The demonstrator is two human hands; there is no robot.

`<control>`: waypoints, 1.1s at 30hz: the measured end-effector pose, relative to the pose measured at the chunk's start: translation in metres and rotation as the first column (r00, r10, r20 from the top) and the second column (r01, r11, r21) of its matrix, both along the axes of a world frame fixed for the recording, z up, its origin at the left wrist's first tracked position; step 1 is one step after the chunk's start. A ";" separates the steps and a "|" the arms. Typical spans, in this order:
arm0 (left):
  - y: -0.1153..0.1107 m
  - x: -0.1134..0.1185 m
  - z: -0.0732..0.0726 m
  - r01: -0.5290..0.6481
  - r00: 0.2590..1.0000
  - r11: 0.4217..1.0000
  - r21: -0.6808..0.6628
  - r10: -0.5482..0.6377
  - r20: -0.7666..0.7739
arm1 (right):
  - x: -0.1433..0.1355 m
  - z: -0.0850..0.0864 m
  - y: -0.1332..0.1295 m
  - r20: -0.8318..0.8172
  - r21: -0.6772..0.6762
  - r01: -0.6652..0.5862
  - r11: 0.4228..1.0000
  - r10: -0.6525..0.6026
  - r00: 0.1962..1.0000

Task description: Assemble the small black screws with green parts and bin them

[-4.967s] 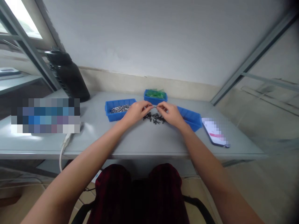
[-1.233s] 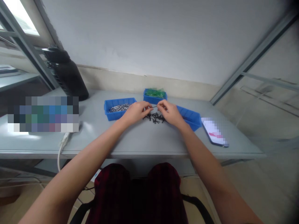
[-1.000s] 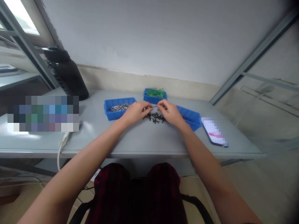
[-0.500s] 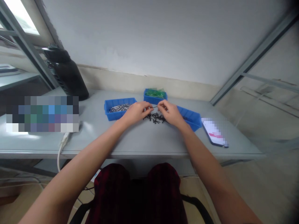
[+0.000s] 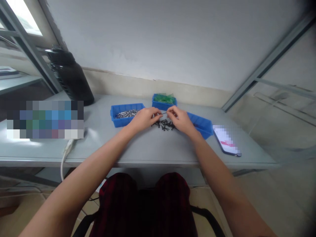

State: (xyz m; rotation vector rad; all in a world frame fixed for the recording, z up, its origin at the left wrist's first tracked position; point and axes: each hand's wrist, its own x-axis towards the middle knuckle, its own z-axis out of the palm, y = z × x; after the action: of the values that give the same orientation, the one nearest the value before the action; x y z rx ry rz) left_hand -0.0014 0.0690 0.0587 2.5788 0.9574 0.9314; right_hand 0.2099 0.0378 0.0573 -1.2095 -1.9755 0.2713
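Note:
Between my fingertips stretches a thin dark rod-like piece (image 5: 164, 113), too small to name exactly. My left hand (image 5: 147, 117) pinches its left end, and my right hand (image 5: 180, 119) pinches the right end. Just below, a loose pile of small black screw-like pieces (image 5: 165, 125) lies on the table. A blue bin (image 5: 117, 122) with many silver metal pins or screws stands left of my left hand. Another blue bin (image 5: 203, 126) sits beside my right hand, which partly hides it. Behind both hands is a smaller blue bin (image 5: 164, 104) holding green translucent pieces.
A phone (image 5: 227, 141) lies at the right of the grey table (image 5: 158, 151). At the left stand a large black bottle (image 5: 74, 79) and a blurred-out object (image 5: 46, 120) with a white cable (image 5: 64, 156). The wall (image 5: 158, 42) rises behind.

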 end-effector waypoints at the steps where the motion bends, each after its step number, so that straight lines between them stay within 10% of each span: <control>1: -0.001 0.000 0.001 -0.002 1.000 1.000 -0.003 0.002 -0.002 | 0.000 0.000 0.000 0.000 -0.002 0.002 1.000 -0.002 1.000; 33: -0.002 0.000 0.002 -0.006 1.000 1.000 -0.014 0.006 -0.017 | 0.000 0.000 -0.001 0.004 -0.028 0.002 1.000 -0.002 1.000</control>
State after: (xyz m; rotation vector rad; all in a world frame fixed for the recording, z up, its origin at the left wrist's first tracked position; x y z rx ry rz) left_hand -0.0016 0.0674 0.0607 2.5775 0.9737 0.9020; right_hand 0.2097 0.0372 0.0576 -1.2301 -1.9799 0.2963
